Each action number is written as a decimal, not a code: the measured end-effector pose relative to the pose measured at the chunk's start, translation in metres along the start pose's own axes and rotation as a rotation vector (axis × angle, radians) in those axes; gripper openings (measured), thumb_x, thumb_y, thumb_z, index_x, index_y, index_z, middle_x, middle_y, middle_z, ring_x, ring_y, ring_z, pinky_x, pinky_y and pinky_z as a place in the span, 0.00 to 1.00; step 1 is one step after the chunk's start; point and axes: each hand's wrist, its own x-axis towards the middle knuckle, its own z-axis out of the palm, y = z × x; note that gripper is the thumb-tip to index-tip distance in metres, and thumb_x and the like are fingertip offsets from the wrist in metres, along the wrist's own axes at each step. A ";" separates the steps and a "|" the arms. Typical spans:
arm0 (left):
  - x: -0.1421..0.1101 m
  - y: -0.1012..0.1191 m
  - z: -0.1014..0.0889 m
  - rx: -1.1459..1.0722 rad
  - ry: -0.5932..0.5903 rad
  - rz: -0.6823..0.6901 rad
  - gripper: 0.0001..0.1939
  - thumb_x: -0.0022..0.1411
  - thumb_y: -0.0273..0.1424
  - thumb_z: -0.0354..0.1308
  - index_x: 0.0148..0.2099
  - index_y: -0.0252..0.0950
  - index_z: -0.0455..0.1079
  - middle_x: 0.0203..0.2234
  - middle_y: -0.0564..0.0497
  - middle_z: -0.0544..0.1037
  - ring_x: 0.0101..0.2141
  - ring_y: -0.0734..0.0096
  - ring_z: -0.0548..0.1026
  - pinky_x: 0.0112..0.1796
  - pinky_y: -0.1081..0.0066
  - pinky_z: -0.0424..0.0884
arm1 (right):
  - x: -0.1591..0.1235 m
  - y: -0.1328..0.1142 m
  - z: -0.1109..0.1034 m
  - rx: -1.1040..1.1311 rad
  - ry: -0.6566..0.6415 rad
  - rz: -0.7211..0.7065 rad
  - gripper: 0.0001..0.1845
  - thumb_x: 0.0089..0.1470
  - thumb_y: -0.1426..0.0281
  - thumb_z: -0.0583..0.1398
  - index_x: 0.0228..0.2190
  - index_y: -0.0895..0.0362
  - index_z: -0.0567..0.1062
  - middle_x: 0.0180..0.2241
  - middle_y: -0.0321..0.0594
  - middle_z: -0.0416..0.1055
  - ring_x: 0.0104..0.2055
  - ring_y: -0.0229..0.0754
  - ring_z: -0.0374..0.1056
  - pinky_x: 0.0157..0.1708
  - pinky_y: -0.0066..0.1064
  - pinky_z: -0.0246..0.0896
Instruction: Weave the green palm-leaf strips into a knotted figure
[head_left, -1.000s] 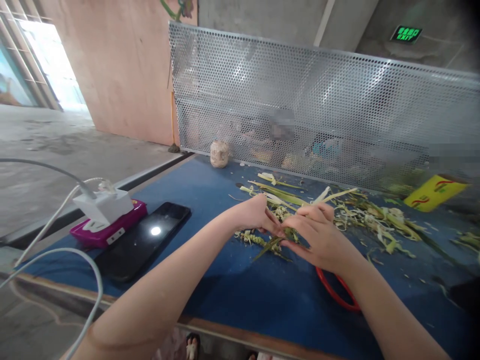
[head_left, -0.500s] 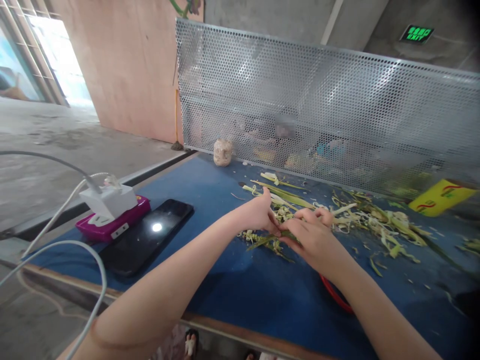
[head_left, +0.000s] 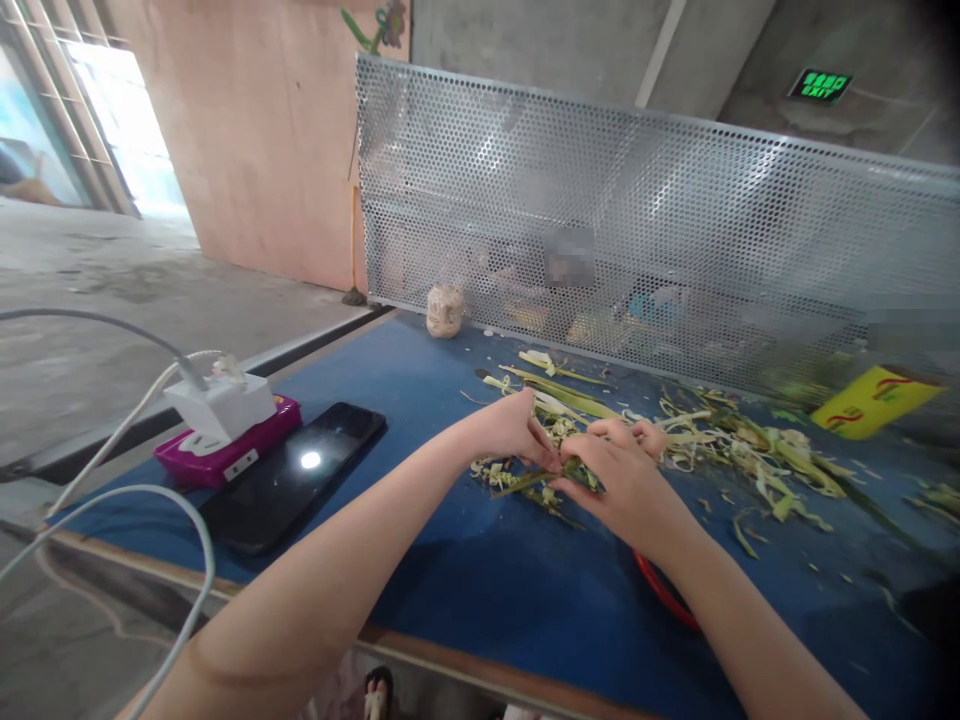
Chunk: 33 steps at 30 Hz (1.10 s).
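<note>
Over the blue table (head_left: 450, 590), my left hand (head_left: 519, 428) and my right hand (head_left: 619, 470) meet fingertip to fingertip. Both are closed in a pinch on a long green leaf strip (head_left: 521, 484); its left end sticks out below my left fingers, and the pinched part is mostly hidden. Chopped pale green plant bits (head_left: 491, 470) lie under and around my fingers. Just behind my hands are longer leaf strips (head_left: 577, 398). To the right spreads a loose pile of shredded leaves (head_left: 780, 465). Something red and curved (head_left: 664, 592) shows partly beneath my right forearm.
At left lie a black phone (head_left: 296, 475) and a purple power strip (head_left: 195, 462) with a white plug adapter (head_left: 223, 405) and cables. A wrapped beige lump (head_left: 445, 311) stands near the perforated metal screen (head_left: 600, 210). A yellow roll (head_left: 874, 402) rests at right.
My left thumb, raised before, is lowered towards the other fingers. Both hands stay together at the leaf strip. The view has tilted slightly.
</note>
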 end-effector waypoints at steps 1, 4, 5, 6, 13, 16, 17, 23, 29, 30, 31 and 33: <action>0.000 -0.001 0.000 -0.008 -0.005 -0.002 0.58 0.34 0.23 0.67 0.61 0.23 0.33 0.21 0.52 0.76 0.21 0.75 0.70 0.22 0.77 0.64 | 0.000 0.000 0.000 0.020 -0.022 0.011 0.06 0.49 0.67 0.60 0.30 0.53 0.67 0.29 0.34 0.72 0.37 0.44 0.61 0.38 0.38 0.43; 0.000 0.000 0.001 -0.012 -0.008 -0.004 0.56 0.36 0.22 0.66 0.61 0.22 0.34 0.19 0.54 0.75 0.20 0.76 0.70 0.20 0.78 0.64 | 0.001 -0.001 0.002 0.060 -0.070 0.059 0.05 0.49 0.66 0.60 0.29 0.52 0.67 0.28 0.33 0.71 0.36 0.43 0.62 0.38 0.38 0.44; -0.001 0.001 0.002 -0.008 -0.006 -0.003 0.55 0.36 0.22 0.65 0.61 0.23 0.35 0.19 0.54 0.75 0.19 0.76 0.70 0.20 0.78 0.64 | 0.001 -0.001 0.002 0.070 -0.072 0.083 0.05 0.49 0.66 0.60 0.29 0.52 0.68 0.28 0.34 0.70 0.36 0.43 0.62 0.38 0.39 0.44; -0.001 0.002 0.002 -0.001 -0.001 -0.002 0.55 0.35 0.21 0.65 0.61 0.23 0.35 0.19 0.54 0.75 0.19 0.76 0.70 0.20 0.78 0.64 | 0.001 -0.001 0.002 0.080 -0.070 0.110 0.06 0.49 0.65 0.60 0.29 0.52 0.68 0.28 0.34 0.70 0.35 0.42 0.62 0.38 0.39 0.45; -0.003 0.005 0.002 0.066 0.069 0.042 0.56 0.35 0.24 0.65 0.62 0.23 0.35 0.24 0.48 0.77 0.26 0.70 0.73 0.25 0.76 0.66 | 0.001 -0.001 0.008 0.136 0.002 0.244 0.06 0.47 0.66 0.60 0.30 0.53 0.69 0.28 0.38 0.69 0.34 0.44 0.64 0.33 0.36 0.56; -0.003 0.005 0.003 0.080 0.090 0.069 0.56 0.37 0.25 0.65 0.62 0.23 0.35 0.27 0.46 0.78 0.28 0.69 0.74 0.27 0.75 0.66 | 0.001 -0.001 0.009 0.163 0.053 0.294 0.06 0.46 0.66 0.61 0.30 0.53 0.69 0.27 0.39 0.69 0.34 0.45 0.65 0.33 0.37 0.59; -0.002 0.005 0.003 0.079 0.094 0.078 0.56 0.38 0.25 0.64 0.63 0.23 0.34 0.27 0.45 0.78 0.28 0.70 0.74 0.27 0.75 0.66 | 0.001 -0.002 0.010 0.170 0.074 0.302 0.06 0.46 0.67 0.61 0.30 0.53 0.69 0.27 0.39 0.69 0.34 0.45 0.65 0.33 0.38 0.59; -0.001 0.004 0.003 0.043 0.095 0.118 0.55 0.40 0.27 0.64 0.63 0.24 0.34 0.28 0.46 0.78 0.29 0.71 0.74 0.29 0.74 0.67 | 0.000 -0.001 0.009 0.220 0.150 0.308 0.05 0.47 0.68 0.60 0.30 0.52 0.70 0.26 0.38 0.70 0.36 0.46 0.65 0.35 0.39 0.57; -0.001 0.009 0.005 -0.011 0.124 0.102 0.51 0.44 0.26 0.60 0.63 0.23 0.31 0.35 0.40 0.77 0.28 0.72 0.73 0.28 0.74 0.68 | 0.000 0.000 0.008 0.186 0.225 0.340 0.06 0.47 0.69 0.61 0.31 0.53 0.72 0.27 0.39 0.68 0.36 0.46 0.64 0.37 0.40 0.57; 0.000 0.010 0.006 -0.023 0.133 0.097 0.49 0.45 0.24 0.57 0.63 0.23 0.32 0.37 0.39 0.76 0.28 0.72 0.73 0.27 0.75 0.68 | 0.000 0.001 0.009 0.190 0.235 0.339 0.05 0.47 0.68 0.61 0.30 0.53 0.72 0.27 0.40 0.68 0.35 0.45 0.64 0.36 0.39 0.58; 0.000 0.011 0.006 -0.034 0.141 0.093 0.47 0.46 0.22 0.55 0.63 0.23 0.32 0.38 0.38 0.76 0.28 0.73 0.73 0.27 0.75 0.68 | 0.000 0.002 0.009 0.192 0.244 0.339 0.06 0.47 0.67 0.61 0.30 0.53 0.71 0.27 0.40 0.67 0.34 0.45 0.64 0.35 0.38 0.59; 0.001 0.012 0.008 -0.051 0.159 0.092 0.45 0.46 0.20 0.52 0.63 0.23 0.32 0.39 0.39 0.75 0.29 0.74 0.73 0.28 0.77 0.68 | -0.001 0.004 0.011 0.177 0.259 0.339 0.05 0.47 0.66 0.61 0.29 0.53 0.71 0.27 0.39 0.67 0.32 0.44 0.64 0.34 0.37 0.59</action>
